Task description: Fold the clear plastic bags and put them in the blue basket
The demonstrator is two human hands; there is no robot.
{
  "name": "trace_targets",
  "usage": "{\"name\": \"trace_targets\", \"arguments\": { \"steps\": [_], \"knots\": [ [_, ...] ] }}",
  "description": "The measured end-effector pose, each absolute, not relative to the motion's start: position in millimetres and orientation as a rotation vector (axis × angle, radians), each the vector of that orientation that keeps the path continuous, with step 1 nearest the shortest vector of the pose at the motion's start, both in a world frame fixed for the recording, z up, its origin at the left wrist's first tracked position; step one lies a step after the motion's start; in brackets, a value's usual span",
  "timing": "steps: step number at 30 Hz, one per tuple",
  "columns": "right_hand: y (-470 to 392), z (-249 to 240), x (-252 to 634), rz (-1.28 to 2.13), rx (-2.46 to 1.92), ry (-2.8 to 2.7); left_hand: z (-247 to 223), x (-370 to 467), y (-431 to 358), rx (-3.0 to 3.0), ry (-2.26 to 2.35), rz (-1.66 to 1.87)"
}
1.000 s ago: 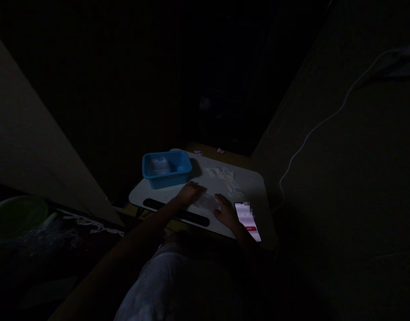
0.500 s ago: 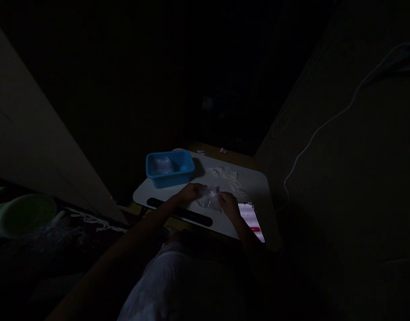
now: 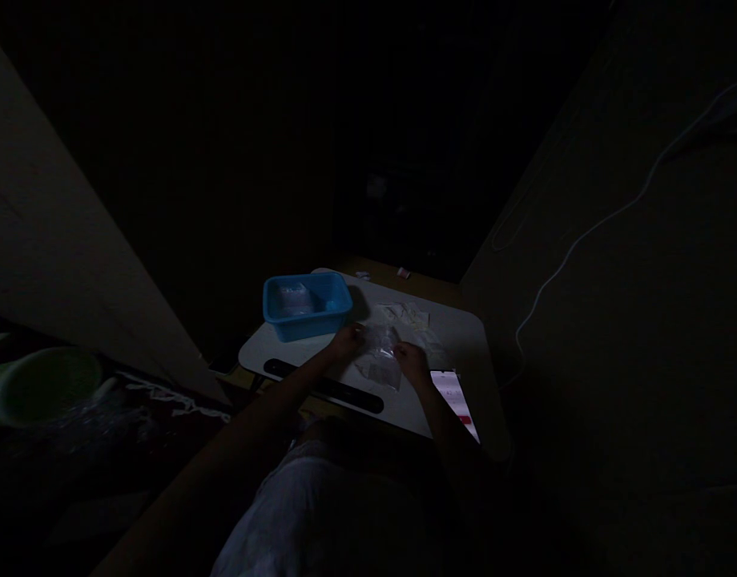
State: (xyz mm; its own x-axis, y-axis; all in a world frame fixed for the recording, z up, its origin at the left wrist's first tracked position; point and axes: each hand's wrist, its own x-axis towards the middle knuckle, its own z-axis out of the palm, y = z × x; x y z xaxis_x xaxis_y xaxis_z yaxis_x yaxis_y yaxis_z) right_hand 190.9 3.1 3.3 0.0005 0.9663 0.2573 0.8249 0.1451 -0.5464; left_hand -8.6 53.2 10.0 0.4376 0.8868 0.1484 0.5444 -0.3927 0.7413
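Note:
Between my hands a clear plastic bag (image 3: 380, 336) is stretched over a small white table (image 3: 404, 405). My left hand (image 3: 347, 342) pinches its left side, just in front of a blue plastic basin (image 3: 308, 324). On the bag's right side my right hand (image 3: 410, 361) has its fingers closed too. Another clear piece of plastic (image 3: 384, 375) lies on the tabletop below the held bag. Inside the basin sits a pale, see-through bundle (image 3: 295, 300). Dim light hides the finer detail of my fingers.
Flat whitish packets (image 3: 406, 314) lie toward the table's back right. A lit phone (image 3: 454, 401) rests by my right forearm. A dark slot (image 3: 324, 386) runs along the front edge. A white cable (image 3: 564, 268) hangs on the right; a green basket (image 3: 47, 385) is at lower left.
My hands have spread the clear bag flatter and wider between them. The left hand has shifted slightly up and right. The basin and packets stay in place.

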Motion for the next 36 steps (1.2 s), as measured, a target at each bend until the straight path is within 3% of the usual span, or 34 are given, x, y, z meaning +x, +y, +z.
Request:
{"name": "trace_targets", "arguments": {
  "steps": [10, 17, 25, 36],
  "knots": [
    [10, 5, 194, 0.377, -1.796, -1.771, 33, -7, 27, 2.228, 1.513, 0.829],
    [11, 8, 196, 0.227, -1.869, -1.773, 32, 12, -3, 2.893, 0.894, 0.528],
    [9, 20, 194, 0.084, -2.018, -1.736, 19, 12, -10, 2.85, 1.06, 0.448],
    [-9, 13, 192, -0.069, -1.75, -2.174, 14, 1, -1, 2.647, 1.028, 0.713]
  ]
}}
